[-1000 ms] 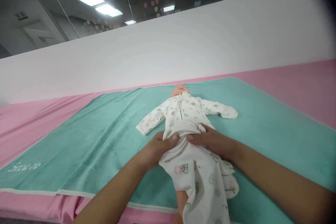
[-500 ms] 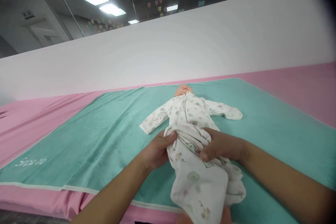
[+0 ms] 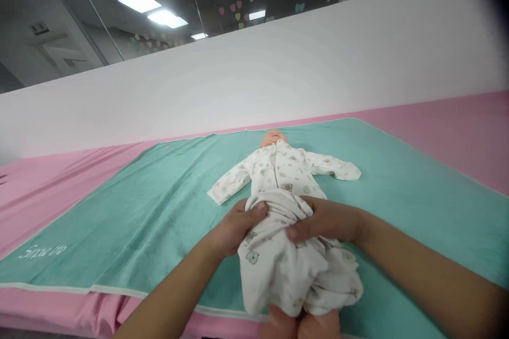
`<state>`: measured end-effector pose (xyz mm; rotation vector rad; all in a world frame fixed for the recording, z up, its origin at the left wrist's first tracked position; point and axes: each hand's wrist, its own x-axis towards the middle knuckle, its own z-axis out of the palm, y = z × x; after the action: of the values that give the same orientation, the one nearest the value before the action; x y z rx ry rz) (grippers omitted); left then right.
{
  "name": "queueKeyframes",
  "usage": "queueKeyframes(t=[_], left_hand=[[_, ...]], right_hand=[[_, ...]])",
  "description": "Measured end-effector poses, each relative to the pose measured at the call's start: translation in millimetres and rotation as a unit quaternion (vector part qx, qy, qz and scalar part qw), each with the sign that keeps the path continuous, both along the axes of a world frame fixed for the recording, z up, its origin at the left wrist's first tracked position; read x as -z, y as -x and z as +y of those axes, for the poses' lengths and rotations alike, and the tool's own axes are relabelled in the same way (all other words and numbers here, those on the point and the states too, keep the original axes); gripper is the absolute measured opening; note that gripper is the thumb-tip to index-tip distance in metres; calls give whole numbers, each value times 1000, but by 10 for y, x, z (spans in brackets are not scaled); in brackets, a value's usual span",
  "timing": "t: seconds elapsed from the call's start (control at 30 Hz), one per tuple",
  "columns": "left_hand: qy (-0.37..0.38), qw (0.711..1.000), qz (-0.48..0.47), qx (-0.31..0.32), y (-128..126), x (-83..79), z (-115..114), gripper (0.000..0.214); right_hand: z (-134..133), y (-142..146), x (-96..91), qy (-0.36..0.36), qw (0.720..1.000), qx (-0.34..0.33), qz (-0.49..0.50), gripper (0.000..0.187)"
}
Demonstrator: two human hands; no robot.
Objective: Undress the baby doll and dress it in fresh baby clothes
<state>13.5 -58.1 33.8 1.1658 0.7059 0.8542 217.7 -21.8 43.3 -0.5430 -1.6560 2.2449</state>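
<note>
A baby doll [image 3: 273,137] lies on its back on a teal towel [image 3: 119,233], its head at the far end and its arms spread. It wears a white printed sleepsuit [image 3: 282,172], whose lower part is bunched up over the doll's middle. My left hand [image 3: 234,228] and my right hand [image 3: 324,220] both grip the gathered fabric at the doll's waist from either side. Bare doll feet [image 3: 300,326] stick out below the bunched cloth at the bottom of the view.
The towel lies on a pink padded mat [image 3: 59,190], with the mat's front edge near the bottom of the view. A low white wall [image 3: 254,74] runs behind it. Above that, dark glass shows ceiling lights and heart-shaped stickers.
The sleepsuit's lower part has been gathered up towards the doll's chest into a thicker bunch. The doll's bare feet now show below it, and both hands stay on the cloth.
</note>
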Motion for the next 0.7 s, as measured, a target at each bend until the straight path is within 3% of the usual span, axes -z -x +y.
queueKeyframes(t=[0.2,0.43,0.6,0.7], left_hand=[[-50,981,181,43,47,-87,-24,42],[-3,1000,-8,10,1,-113,-52,38],[-3,999,-32,-20,-47,-157,-73,33],[-3,999,-28,-30,-68,-163,-76,30]], right_hand=[[24,49,96,35,993,89,70,34],[-25,70,18,66,988,96,98,41],[-48,107,45,53,990,25,129,56],[-12,83,120,25,993,52,104,53]])
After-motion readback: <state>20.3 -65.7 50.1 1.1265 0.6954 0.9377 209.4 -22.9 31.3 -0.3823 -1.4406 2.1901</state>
